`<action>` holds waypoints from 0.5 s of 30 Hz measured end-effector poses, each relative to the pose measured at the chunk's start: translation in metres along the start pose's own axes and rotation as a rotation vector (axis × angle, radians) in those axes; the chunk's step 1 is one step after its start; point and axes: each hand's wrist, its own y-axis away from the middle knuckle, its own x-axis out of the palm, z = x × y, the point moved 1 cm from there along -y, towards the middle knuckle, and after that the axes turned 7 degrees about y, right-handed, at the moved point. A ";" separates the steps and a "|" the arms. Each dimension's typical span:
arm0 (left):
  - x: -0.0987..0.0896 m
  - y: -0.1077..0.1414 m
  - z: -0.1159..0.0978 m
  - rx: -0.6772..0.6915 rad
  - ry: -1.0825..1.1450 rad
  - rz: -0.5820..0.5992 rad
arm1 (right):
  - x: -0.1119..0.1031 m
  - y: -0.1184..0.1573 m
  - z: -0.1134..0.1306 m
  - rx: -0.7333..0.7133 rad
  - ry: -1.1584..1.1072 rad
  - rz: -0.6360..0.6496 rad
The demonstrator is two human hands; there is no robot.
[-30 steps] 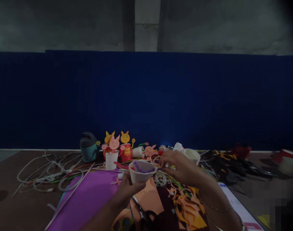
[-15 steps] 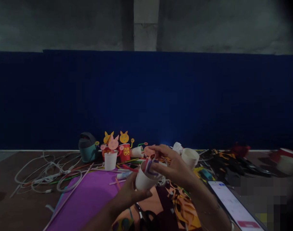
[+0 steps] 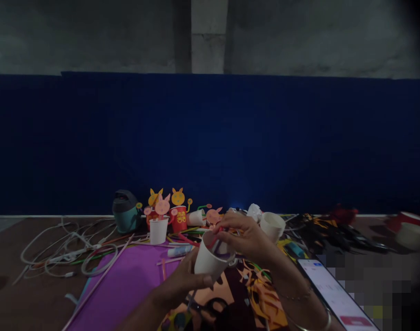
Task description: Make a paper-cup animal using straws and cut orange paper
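Note:
My left hand (image 3: 180,287) grips a white paper cup (image 3: 210,263) from below, with the cup tilted and its mouth toward my right hand. My right hand (image 3: 247,240) pinches a thin red strip (image 3: 217,235) at the cup's rim, its fingers curving over the opening. A purple strip shows faintly inside the cup. Black-handled scissors (image 3: 208,307) lie under my left wrist, partly hidden.
A purple paper sheet (image 3: 127,280) and orange-and-black paper scraps (image 3: 261,294) cover the front of the table. A lit phone (image 3: 334,292) lies to the right. Tangled white cables (image 3: 68,248) spread left, behind which stand paper-cup animal crafts (image 3: 178,218).
My right hand has moved from the cup's side to its rim, now with the red strip. The cup has turned on its side a little, and the phone has come into view at the right.

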 end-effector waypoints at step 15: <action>0.002 -0.004 0.000 0.111 0.000 -0.053 | -0.015 0.000 -0.008 0.213 -0.157 -0.034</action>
